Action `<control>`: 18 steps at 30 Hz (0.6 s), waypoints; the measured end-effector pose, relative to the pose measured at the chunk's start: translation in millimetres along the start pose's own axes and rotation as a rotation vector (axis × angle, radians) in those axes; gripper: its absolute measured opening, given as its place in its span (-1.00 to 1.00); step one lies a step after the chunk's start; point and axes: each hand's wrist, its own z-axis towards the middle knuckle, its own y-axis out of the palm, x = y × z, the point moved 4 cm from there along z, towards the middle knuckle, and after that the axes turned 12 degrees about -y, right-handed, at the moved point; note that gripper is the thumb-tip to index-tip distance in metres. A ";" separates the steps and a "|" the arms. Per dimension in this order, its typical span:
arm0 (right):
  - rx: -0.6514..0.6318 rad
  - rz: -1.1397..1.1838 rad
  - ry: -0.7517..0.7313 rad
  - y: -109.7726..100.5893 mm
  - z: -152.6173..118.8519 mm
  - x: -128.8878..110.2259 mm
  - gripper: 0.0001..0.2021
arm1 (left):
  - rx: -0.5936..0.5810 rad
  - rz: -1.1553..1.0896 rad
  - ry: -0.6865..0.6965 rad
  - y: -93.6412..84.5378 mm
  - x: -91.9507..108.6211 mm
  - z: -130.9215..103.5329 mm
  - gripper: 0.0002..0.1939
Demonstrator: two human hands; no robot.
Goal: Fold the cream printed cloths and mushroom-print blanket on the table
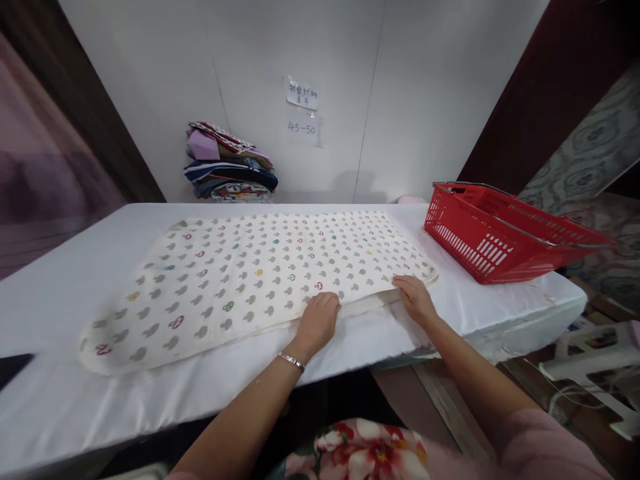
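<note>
A cream blanket point(260, 273) printed with small grey and coloured mushrooms lies spread out on the white-covered table. It looks folded in two, since a second layer shows under its near edge. My left hand point(319, 323) holds that near edge right of its middle, fingers curled over the cloth. Farther right, close to the blanket's right corner, my right hand point(415, 298) pinches the same edge, which is slightly raised between the two hands. The fingertips are partly hidden by the cloth.
A red plastic basket point(493, 247) with metal handles stands at the table's right end. Folded clothes point(230, 167) are stacked against the wall at the back left. Paper signs point(303, 110) hang on the wall. The white tablecloth point(200, 393) drapes over the near edge. A white plastic stool point(595, 360) stands at right.
</note>
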 end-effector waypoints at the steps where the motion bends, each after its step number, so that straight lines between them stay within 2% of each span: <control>1: -0.031 0.008 -0.014 0.7 -3.3 -1.5 -0.77 | -0.012 0.013 0.018 0.8 1.7 -3.0 -0.81; 4: -0.122 0.018 -0.023 7.1 -17.0 -2.4 -0.78 | -0.086 0.080 0.079 9.6 4.2 -11.0 -0.81; 6: -0.128 0.008 0.000 10.7 -24.3 0.1 -0.78 | -0.112 0.110 0.094 14.9 3.8 -13.3 -0.82; 14: -0.147 0.024 0.044 18.4 -26.4 7.7 -0.76 | -0.038 0.173 -0.017 12.8 -1.3 -6.2 -0.82; 18: -0.163 0.020 0.017 18.8 -24.6 5.4 -0.73 | -0.108 0.167 0.026 14.1 0.6 -7.9 -0.84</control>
